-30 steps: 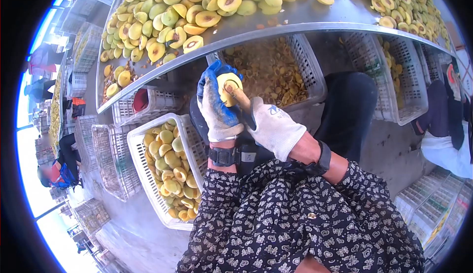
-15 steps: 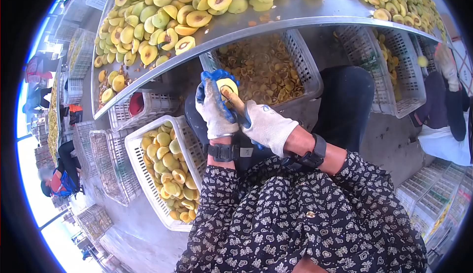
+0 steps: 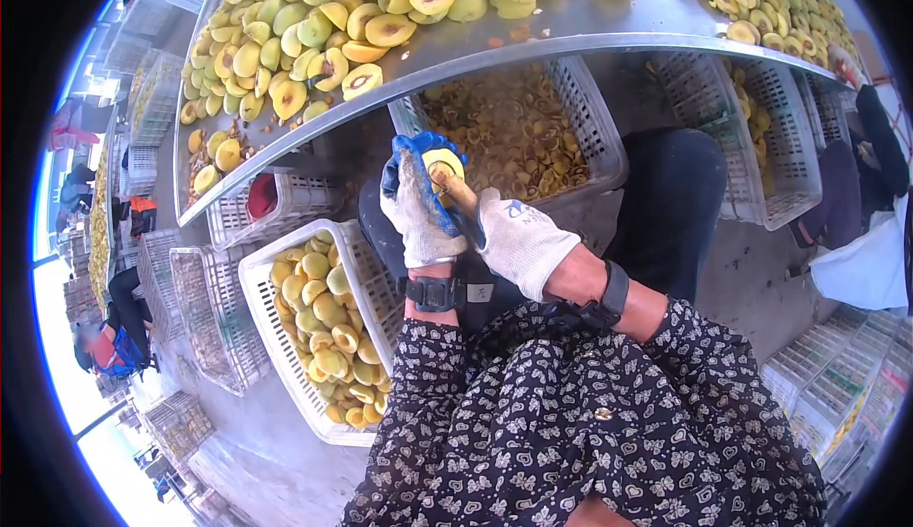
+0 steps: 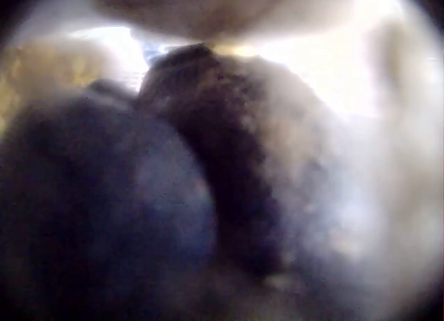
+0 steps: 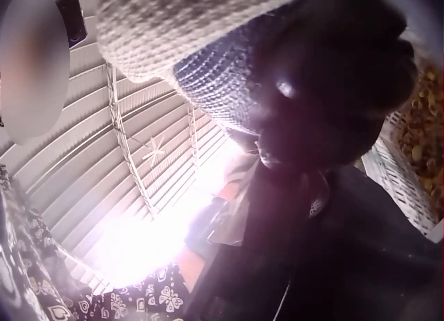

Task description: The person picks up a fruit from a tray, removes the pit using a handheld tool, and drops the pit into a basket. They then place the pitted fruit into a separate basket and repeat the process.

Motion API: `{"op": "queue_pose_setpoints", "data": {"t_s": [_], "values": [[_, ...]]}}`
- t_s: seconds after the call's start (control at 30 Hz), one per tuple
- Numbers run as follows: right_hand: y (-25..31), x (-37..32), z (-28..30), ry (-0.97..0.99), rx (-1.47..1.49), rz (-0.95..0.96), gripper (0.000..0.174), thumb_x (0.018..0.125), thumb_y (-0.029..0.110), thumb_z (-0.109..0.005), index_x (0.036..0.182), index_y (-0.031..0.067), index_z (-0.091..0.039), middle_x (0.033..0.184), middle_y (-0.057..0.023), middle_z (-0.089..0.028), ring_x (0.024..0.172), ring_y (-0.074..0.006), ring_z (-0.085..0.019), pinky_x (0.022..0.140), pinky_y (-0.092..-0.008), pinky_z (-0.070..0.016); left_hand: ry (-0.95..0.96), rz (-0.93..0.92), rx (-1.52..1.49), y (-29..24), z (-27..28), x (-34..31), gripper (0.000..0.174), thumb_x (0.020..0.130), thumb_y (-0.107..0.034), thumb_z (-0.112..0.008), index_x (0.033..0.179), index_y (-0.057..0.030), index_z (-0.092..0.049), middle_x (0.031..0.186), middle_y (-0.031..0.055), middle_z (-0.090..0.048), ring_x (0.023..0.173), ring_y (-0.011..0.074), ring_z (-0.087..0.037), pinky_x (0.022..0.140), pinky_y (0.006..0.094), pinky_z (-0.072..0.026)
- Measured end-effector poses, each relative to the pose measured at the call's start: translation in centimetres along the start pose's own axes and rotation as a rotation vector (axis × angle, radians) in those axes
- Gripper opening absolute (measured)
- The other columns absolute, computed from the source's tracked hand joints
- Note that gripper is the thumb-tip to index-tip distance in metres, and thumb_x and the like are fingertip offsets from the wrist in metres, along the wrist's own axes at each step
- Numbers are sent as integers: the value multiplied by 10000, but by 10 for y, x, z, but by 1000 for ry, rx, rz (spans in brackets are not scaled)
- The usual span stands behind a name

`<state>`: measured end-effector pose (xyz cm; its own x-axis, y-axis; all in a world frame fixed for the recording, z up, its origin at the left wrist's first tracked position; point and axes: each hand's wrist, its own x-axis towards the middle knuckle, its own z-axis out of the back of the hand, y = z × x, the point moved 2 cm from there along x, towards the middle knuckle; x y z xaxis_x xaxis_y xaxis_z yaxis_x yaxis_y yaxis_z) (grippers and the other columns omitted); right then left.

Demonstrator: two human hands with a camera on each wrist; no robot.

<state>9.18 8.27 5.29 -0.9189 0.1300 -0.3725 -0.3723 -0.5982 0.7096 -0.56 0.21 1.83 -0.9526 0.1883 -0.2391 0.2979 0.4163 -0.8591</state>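
Note:
In the head view my left hand (image 3: 419, 202), in a white glove with blue fingertips, grips a yellow peach half (image 3: 443, 165) with its cut face toward me. My right hand (image 3: 514, 237), in a white glove, holds a tool with a wooden handle (image 3: 459, 195) pressed into the fruit's pit hollow. Both hands work just below the metal table's rim (image 3: 571, 48). The left wrist view is a dark blur of glove (image 4: 173, 182). The right wrist view shows the knit glove (image 5: 229, 50) from below and a roof.
Halved peaches (image 3: 304, 32) cover the metal table. A white crate (image 3: 276, 337) of peach halves stands at my left. Another crate (image 3: 609, 146) ahead holds pits and scraps, and a third (image 3: 789, 146) sits to the right. People (image 3: 105, 346) sit nearby on both sides.
The hands stay together on the peach half; the tool has worked deeper and the fruit has turned slightly in the left hand. The view shifted a little.

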Motion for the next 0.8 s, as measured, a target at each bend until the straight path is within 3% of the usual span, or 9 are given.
{"op": "queue_pose_setpoints", "data": {"t_s": [0.07, 0.13, 0.23, 0.33, 0.5, 0.8], "values": [[-2, 3, 2, 44, 20, -20, 207, 828, 105, -498, 970, -46, -496, 856, -255, -612, 837, -385, -603, 705, -435, -473, -7, 35, -80, 2, -1, 2, 335, 906, -344, -543, 904, -19, -623, 789, 66, -632, 670, 158, -616, 613, 271, -520], [-3, 2, 8, 85, 43, -44, 220, 827, 108, -507, 983, -48, -492, 866, -254, -612, 842, -385, -603, 707, -431, -474, -17, 53, -118, 2, -2, 1, 260, 882, -213, -593, 906, 45, -608, 788, 118, -628, 646, 209, -612, 576, 308, -515], [-1, -2, 14, 177, 126, -48, 243, 830, 119, -514, 1001, -50, -482, 882, -257, -609, 853, -381, -603, 714, -425, -475, -5, 33, -7, 2, -4, 1, 257, 877, -209, -599, 894, 48, -606, 760, 116, -624, 623, 207, -607, 552, 310, -511], [-8, 3, 6, 84, 46, 24, 224, 833, 115, -499, 987, -47, -485, 871, -265, -608, 857, -386, -600, 717, -427, -474, -7, 63, -18, 2, -6, 4, 293, 896, -308, -569, 881, -21, -628, 772, 57, -634, 641, 159, -608, 589, 269, -513], [2, -1, 6, 7, 59, 10, 206, 844, 101, -443, 974, -54, -482, 855, -271, -611, 831, -392, -605, 716, -444, -470, -47, 56, -5, -9, -5, -5, 343, 913, -336, -535, 956, -5, -616, 832, 80, -642, 695, 170, -617, 631, 287, -523], [0, -3, 6, 7, -6, 36, 205, 831, 97, -464, 966, -55, -488, 860, -268, -612, 835, -382, -609, 706, -432, -477, -9, -20, -97, -2, -5, -1, 266, 898, -238, -575, 894, 26, -612, 786, 96, -628, 632, 195, -607, 578, 301, -524]]}}
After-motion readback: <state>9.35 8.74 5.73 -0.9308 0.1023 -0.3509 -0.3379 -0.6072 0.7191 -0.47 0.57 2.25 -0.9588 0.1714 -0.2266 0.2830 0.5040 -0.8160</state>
